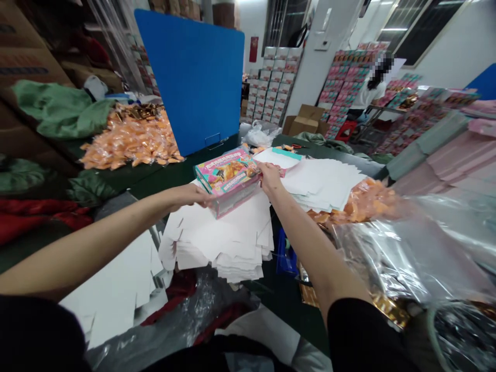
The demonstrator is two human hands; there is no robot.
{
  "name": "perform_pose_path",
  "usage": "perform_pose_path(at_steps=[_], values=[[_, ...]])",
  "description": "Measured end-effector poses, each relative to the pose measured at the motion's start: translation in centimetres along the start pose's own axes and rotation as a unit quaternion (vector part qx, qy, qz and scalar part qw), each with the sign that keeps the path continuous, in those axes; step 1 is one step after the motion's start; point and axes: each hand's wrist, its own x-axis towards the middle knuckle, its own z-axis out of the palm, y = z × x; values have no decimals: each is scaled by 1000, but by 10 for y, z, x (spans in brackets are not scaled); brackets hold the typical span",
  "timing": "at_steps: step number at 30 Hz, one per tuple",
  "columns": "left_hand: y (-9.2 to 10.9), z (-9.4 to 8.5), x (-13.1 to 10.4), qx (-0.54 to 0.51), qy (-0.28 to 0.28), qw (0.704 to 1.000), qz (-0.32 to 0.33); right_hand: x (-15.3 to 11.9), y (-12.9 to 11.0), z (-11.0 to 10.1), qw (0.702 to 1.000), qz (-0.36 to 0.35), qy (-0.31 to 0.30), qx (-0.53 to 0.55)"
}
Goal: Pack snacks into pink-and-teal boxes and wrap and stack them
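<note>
A pink and teal printed carton point(229, 170) with a food picture on top is held between my two hands, slightly tilted. My left hand point(192, 196) is closed on its near left corner; the fingertips are partly hidden and a little blurred. At the opposite end, my right hand point(270, 176) grips the carton's right side with thumb and fingers. Beneath it lies a stack of flat white cardboard blanks point(220, 235). A second pile of white blanks point(325, 181) sits just beyond my right hand, with a teal-edged piece point(285, 154) on top.
Orange packets are heaped at left point(135, 137) beside a blue upright panel point(197, 77), with more orange packets point(368, 201) at right. Clear plastic bags point(395, 253) and a blue tape dispenser point(285, 256) flank my right forearm. A person point(368, 95) stands among stacked cartons behind.
</note>
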Motion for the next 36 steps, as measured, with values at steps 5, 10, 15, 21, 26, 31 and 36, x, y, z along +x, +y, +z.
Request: perform_pose_path(at_steps=[5, 10, 15, 21, 26, 31, 36], values=[[67, -39, 19, 190, 125, 942, 248, 5, -1, 2, 996, 32, -18, 79], [126, 4, 110, 81, 66, 927, 361, 14, -2, 5, 992, 51, -38, 112], [130, 33, 170, 117, -73, 946, 293, 23, -5, 7, 991, 47, -46, 113], [114, 26, 182, 96, -141, 937, 304, 25, -2, 5, 986, 63, -61, 139], [105, 27, 183, 40, -127, 944, 300, 22, -1, -3, 947, 140, -67, 280], [104, 28, 182, 29, -117, 942, 313, 18, 1, -9, 930, 153, -68, 327], [105, 32, 184, 33, -99, 936, 337, 13, -1, -11, 940, 101, -126, 300]])
